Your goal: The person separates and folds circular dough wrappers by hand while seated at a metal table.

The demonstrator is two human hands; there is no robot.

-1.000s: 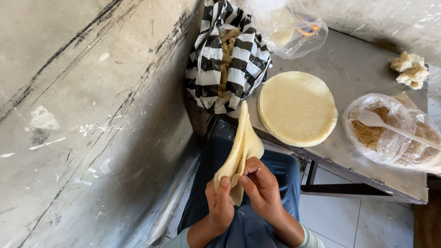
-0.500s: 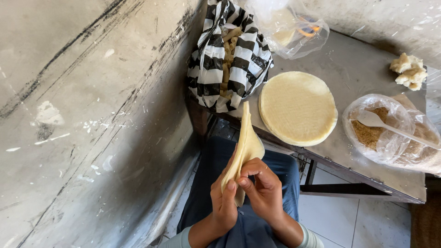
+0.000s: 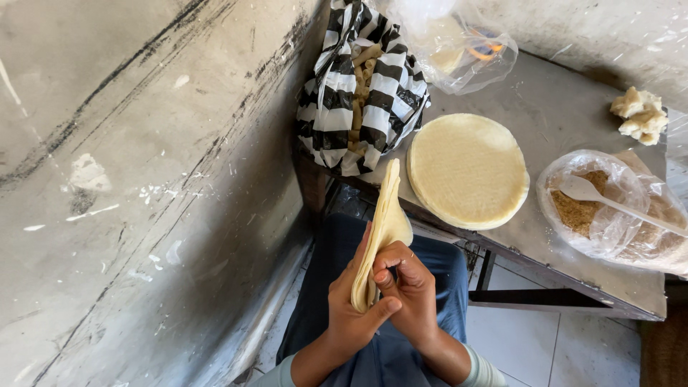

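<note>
A thin pale round dough wrapper (image 3: 383,229), folded upward, stands between both hands above my lap. My left hand (image 3: 351,315) cups it from the left side with the thumb across its lower edge. My right hand (image 3: 408,287) pinches the wrapper's lower part from the right. On the grey table (image 3: 559,244) lies a stack of the same round wrappers (image 3: 467,169). A clear bag of brown filling (image 3: 588,208) with a white spoon (image 3: 616,204) in it sits to the right.
A black-and-white striped bag (image 3: 362,93) holding rolled pieces stands at the table's left end. A clear plastic bag (image 3: 459,46) lies behind it. A lump of pale dough (image 3: 639,115) rests at the far right. A stained concrete wall (image 3: 143,179) fills the left side.
The folded wrapper has stayed upright between my hands while my fingers shifted slightly along its lower edge. The camera view moved a little.
</note>
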